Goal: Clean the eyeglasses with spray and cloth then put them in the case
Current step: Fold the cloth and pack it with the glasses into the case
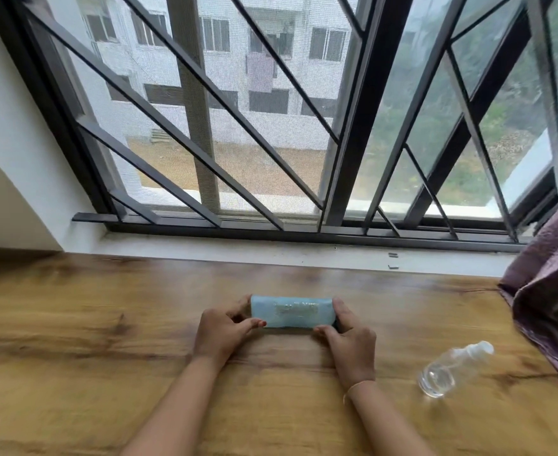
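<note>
Case: one, light blue, oblong, blurred print on top, flat on the desk between the two grips. One barred window runs the full width beyond both grips. One wooden desk lies under both grips. One bunch of purple fabric sits far right of the right grip, on the desk edge. One clear spray bottle lies on its side, right of the right grip, well apart. Two grips, both grasping the case: left grip curls round its left end with the thumb on the near edge, and right grip pinches its right end. One thin bracelet on the right wrist. Two small grey bits on the sill, beyond the right grip.
</note>
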Motion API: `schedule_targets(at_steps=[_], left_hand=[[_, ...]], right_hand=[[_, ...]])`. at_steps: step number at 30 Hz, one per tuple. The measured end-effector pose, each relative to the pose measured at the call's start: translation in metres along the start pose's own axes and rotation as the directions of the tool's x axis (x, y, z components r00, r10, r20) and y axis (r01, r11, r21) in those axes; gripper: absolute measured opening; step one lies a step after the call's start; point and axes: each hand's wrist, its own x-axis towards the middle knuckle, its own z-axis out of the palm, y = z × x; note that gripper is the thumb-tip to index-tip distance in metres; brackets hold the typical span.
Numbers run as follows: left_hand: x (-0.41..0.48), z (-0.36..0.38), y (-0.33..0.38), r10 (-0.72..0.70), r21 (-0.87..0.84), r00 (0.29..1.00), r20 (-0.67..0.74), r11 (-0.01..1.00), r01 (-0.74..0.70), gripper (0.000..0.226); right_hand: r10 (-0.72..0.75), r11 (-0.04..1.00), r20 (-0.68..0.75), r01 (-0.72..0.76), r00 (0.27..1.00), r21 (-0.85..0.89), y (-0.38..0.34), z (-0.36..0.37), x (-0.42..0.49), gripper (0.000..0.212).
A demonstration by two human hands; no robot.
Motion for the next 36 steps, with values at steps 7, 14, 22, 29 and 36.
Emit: schedule_targets(at_steps=[7,14,22,29,36], left_hand=[[-0.001,0.001,0.000,0.008,-0.021,1.000,-0.014,1.000,-0.009,0.046],[-0.005,0.006,-0.001,0.016,0.079,0.998,-0.062,0.997,-0.011,0.042],[-0.049,0.006,0.010,-0.170,-0.045,0.948,-0.270,0.986,0.164,0.036],[-0.090,0.000,0.001,-0.476,-0.452,0.800,-0.365,0.842,0.295,0.049],[-0.097,0.007,0.006,-0.609,-0.692,0.689,-0.392,0.689,0.216,0.056]], right_hand=[[0.067,0.997,0.001,-0.067,0.998,0.039,-0.004,-0.001,0.000,0.059],[0.073,0.997,0.029,-0.073,0.997,-0.006,-0.009,-0.002,-0.002,0.056],[0.058,0.994,0.220,-0.037,0.974,-0.101,-0.040,0.015,0.013,0.052],[-0.022,0.992,0.508,0.080,0.861,-0.093,-0.086,0.081,0.024,0.056],[0.038,0.995,0.665,0.031,0.746,-0.092,-0.107,0.117,0.028,0.065]])
